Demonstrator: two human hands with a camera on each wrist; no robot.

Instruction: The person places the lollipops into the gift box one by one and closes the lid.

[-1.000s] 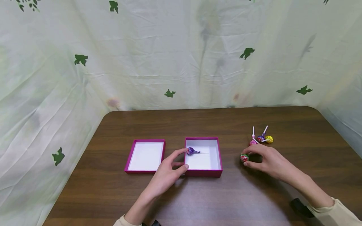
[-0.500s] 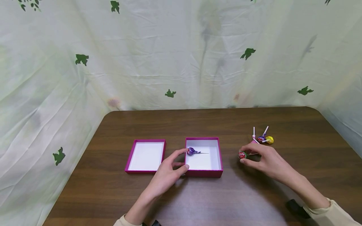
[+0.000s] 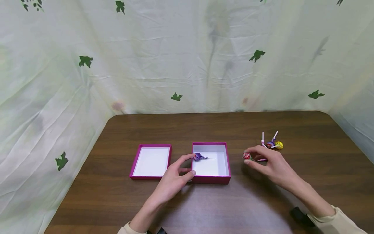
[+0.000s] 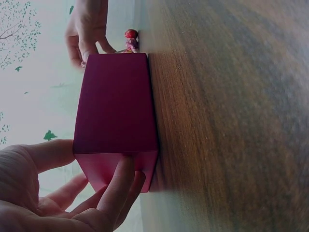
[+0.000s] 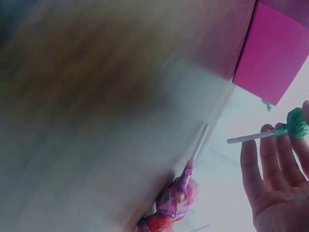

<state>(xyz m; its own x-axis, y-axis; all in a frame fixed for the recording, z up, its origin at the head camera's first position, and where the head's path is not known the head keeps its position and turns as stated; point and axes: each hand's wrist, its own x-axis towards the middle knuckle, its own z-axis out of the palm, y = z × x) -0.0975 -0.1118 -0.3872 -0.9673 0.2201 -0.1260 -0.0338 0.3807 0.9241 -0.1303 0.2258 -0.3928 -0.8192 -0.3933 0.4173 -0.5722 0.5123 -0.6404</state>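
The left hand [image 3: 172,182] rests at the left side of an open magenta box [image 3: 214,179], its fingertips touching the wall and rim. In the left wrist view, its fingers lie fairly straight against the box's side [image 4: 116,104]. Inside the box, near its left wall, is a purple-wrapped lollipop [image 3: 198,157]. To the right of the box, the right hand [image 3: 271,165] pinches a red and green lollipop [image 3: 246,156] above the table. Its green wrapper [image 5: 295,124] and white stick show in the right wrist view, the stick lying across the fingers.
A matching shallow lid [image 3: 150,161], white inside, lies left of the box. Behind the right hand are a yellow lollipop [image 3: 279,145], a purple and red lollipop [image 3: 270,144] and a pink lollipop [image 5: 176,198]. A patterned cloth [image 3: 187,58] hangs behind the wooden table [image 3: 181,126].
The right hand has moved a little left and away from the person, carrying the red and green lollipop closer to the box. The left hand stays at the box.
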